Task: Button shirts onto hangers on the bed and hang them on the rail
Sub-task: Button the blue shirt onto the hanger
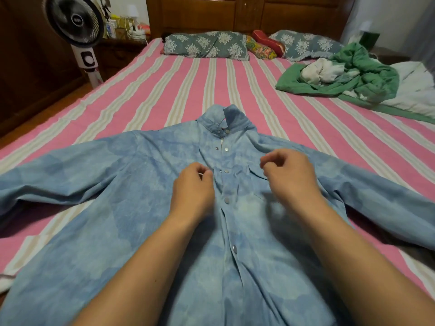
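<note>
A light blue denim-look shirt lies face up on the striped bed, collar pointing away from me and sleeves spread to both sides. A row of metal snap buttons runs down its front placket. My left hand hovers just left of the placket with fingers loosely curled, holding nothing. My right hand hangs over the chest pocket to the right of the placket, fingers also curled and holding nothing. No hanger is visible; the shirt body hides whatever is inside it.
A green quilt with white cloth bundled on it lies at the bed's far right. Patterned pillows line the wooden headboard. A standing fan is on the floor at the left, beside a cluttered nightstand.
</note>
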Demonstrator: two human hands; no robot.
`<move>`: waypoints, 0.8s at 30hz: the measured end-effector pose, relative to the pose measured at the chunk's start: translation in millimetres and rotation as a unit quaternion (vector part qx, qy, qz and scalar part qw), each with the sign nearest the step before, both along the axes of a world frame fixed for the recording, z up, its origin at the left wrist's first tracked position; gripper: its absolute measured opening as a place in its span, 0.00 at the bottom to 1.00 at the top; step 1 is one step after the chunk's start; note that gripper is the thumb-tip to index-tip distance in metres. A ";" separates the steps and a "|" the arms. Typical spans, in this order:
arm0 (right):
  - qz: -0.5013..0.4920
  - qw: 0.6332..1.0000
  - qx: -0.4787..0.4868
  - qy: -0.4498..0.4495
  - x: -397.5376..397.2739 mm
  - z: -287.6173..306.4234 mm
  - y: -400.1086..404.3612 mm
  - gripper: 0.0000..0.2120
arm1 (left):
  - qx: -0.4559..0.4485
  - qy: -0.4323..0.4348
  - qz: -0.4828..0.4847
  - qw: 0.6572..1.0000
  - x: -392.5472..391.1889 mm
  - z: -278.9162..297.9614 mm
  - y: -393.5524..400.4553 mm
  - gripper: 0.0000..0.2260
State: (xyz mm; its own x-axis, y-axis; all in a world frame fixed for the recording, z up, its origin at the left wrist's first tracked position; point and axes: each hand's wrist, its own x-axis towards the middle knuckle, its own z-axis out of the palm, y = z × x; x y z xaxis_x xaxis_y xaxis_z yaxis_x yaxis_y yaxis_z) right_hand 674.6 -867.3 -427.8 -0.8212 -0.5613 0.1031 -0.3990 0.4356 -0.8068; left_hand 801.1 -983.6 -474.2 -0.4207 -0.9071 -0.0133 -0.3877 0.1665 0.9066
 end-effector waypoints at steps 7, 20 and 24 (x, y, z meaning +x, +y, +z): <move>0.161 0.961 0.222 0.041 -8.1 -39.6 -89.1 0.06 | -0.019 -0.151 -0.056 0.987 -47.7 -12.7 -60.1 0.08; -0.006 0.988 0.132 -0.084 -52.8 -64.4 -94.7 0.07 | -0.166 -0.355 -0.107 0.914 -65.6 -33.8 -47.3 0.28; 0.047 0.981 0.116 -0.150 -46.7 -64.8 -93.3 0.08 | -0.148 -0.330 -0.106 0.926 -65.0 -34.2 -55.3 0.17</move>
State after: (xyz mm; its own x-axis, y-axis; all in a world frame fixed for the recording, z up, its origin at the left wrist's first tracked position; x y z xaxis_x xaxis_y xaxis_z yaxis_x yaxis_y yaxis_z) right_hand 627.9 -960.7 -492.6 -0.7379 -0.6162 -0.2753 -0.2063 0.5943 -0.7773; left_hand 736.1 -1038.8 -508.4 -0.5787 -0.8099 -0.0959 -0.7714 0.5054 0.3867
